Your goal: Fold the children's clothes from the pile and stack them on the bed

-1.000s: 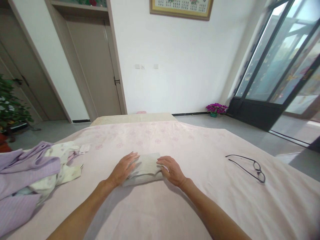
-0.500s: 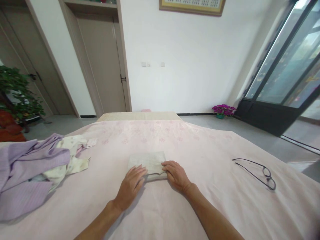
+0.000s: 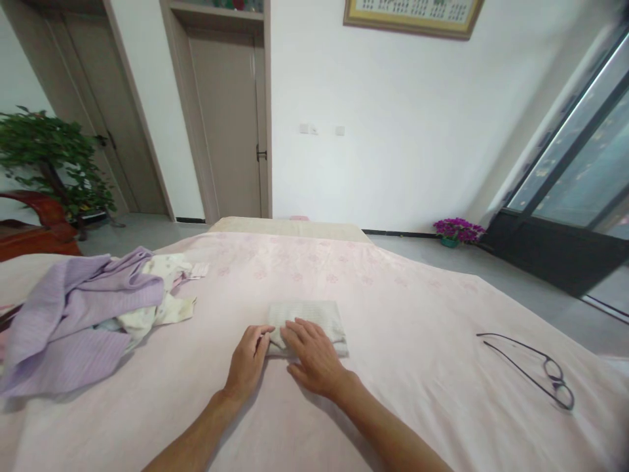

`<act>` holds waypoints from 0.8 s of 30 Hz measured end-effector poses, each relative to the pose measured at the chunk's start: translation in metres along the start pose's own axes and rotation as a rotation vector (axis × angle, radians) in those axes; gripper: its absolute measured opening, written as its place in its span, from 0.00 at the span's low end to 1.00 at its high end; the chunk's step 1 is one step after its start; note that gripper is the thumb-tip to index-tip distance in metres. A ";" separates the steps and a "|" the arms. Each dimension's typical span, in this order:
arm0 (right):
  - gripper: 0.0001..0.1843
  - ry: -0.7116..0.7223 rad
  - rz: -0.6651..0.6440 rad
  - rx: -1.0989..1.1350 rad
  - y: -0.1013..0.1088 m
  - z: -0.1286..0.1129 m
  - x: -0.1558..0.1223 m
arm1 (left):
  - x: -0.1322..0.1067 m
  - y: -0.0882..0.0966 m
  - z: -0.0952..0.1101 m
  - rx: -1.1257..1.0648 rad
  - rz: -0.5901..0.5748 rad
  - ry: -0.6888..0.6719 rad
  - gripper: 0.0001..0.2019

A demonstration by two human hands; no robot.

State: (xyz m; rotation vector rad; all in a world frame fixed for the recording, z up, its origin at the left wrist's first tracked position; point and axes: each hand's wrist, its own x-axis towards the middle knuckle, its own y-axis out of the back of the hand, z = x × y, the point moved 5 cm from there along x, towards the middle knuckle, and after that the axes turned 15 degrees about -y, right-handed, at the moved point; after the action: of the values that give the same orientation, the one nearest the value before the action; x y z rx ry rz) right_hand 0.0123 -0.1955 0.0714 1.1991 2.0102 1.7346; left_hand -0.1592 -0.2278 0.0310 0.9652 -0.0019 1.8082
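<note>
Right hand (image 3: 314,357), shifted from the right edge to the top of the folded cloth (image 3: 307,310): grip spread, layers apparently pressed from above. Left hand (image 3: 247,362), near left corner: fingers bent, pinch unclear. Cloth: pale, finely striped, rectangular. Left of grip: rumpled lavender garment (image 3: 54,321); right: thin-framed glasses (image 3: 555,378); beneath: pink sheet (image 3: 407,367).

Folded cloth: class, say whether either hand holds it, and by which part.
The left hand seems to pinch the folded cloth by its left edge; the right hand lies on top, apparently not gripping.
</note>
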 end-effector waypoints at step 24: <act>0.27 -0.084 0.181 0.379 -0.017 0.023 0.000 | 0.008 -0.020 0.000 -0.996 0.050 0.555 0.31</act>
State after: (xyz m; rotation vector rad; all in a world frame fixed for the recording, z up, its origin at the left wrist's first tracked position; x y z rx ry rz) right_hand 0.0203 -0.1783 0.0497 1.5840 2.3091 1.3802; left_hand -0.1446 -0.2125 0.0277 -0.2407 -0.5289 1.7376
